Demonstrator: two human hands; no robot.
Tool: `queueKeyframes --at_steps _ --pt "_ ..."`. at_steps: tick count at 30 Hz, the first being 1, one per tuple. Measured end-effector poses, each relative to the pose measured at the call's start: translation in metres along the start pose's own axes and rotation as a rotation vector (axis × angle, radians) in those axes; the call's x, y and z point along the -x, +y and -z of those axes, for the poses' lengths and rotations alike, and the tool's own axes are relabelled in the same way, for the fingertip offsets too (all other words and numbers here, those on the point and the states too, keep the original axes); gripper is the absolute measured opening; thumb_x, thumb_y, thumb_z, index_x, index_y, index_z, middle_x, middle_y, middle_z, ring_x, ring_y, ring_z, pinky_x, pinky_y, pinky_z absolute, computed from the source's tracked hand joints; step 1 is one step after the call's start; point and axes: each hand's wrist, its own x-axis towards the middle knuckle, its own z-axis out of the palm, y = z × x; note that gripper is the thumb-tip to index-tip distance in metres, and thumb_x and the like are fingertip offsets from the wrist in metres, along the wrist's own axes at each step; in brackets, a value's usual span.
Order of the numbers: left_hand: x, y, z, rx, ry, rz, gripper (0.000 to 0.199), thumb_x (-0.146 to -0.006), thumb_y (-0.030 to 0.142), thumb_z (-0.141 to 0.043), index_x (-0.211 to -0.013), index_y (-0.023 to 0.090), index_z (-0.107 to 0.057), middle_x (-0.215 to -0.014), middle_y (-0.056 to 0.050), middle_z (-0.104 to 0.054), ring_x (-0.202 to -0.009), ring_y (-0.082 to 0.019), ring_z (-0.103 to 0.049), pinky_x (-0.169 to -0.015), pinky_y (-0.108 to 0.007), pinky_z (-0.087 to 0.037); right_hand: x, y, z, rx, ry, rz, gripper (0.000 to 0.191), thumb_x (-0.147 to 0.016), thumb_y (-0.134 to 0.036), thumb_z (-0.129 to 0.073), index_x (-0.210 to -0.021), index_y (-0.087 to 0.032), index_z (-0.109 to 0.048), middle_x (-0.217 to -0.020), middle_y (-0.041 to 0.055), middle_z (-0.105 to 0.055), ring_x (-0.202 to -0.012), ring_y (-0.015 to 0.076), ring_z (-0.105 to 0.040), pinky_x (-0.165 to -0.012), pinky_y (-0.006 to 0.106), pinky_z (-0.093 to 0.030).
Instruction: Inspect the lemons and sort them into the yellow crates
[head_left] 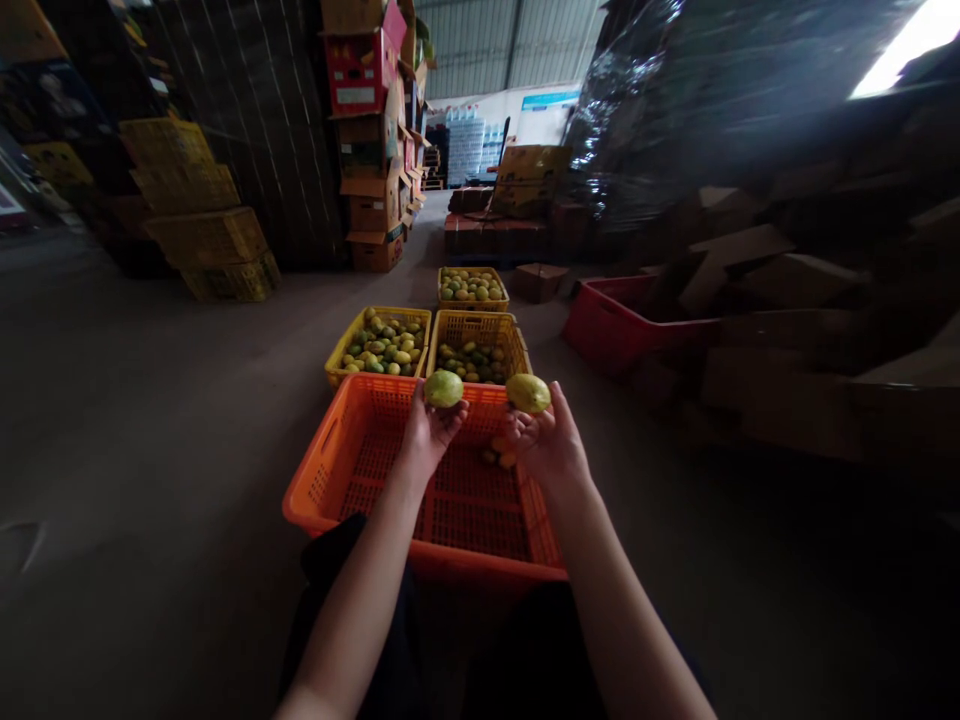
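My left hand (433,430) holds a green oval fruit (443,388), mango-like in shape, raised on its fingers. A yellower fruit (528,393) of the same kind rests in my right hand (551,440), level with the first and apart from it. Both hands are over a large orange crate (322,490) in front of my legs. A few orange and dark fruits (501,455) lie at its right side, partly behind my right hand. Directly beyond stand two yellow crates, the left one (339,352) fuller of fruit than the right one (519,345).
A third yellow crate (472,307) of fruit stands farther back. To the right are a red crate (622,325) and loose cardboard (795,380). Stacked cartons (373,200) and yellow crates (214,235) stand at the back left. Wrapped stacks (720,110) rise at the back right.
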Motion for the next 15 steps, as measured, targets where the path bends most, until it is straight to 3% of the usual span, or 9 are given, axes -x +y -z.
queueKeyframes --at_steps 9,15 --pt "0.0028 -0.0008 -0.0046 0.004 -0.004 0.009 0.055 -0.101 0.046 -0.032 -0.108 0.002 -0.065 -0.060 -0.010 -0.066 -0.047 -0.013 -0.060 -0.044 -0.017 -0.049 -0.0015 -0.0029 0.0051 -0.002 -0.010 -0.052 0.031 -0.084 -0.044 -0.068 -0.080 -0.013 -0.066 -0.058 0.0065 -0.068 -0.044 0.0136 -0.064 -0.046 0.019 -0.057" --pt "0.0027 -0.0022 -0.0023 0.074 -0.055 0.026 0.052 -0.101 0.043 -0.032 -0.094 0.005 -0.067 -0.063 -0.011 -0.066 -0.048 -0.012 -0.058 -0.043 -0.016 -0.047 -0.0006 -0.0039 0.0011 -0.014 0.025 -0.077 0.018 -0.089 -0.030 -0.058 -0.084 -0.016 -0.068 -0.064 0.0069 -0.072 -0.052 0.0157 -0.068 -0.048 0.022 -0.059"
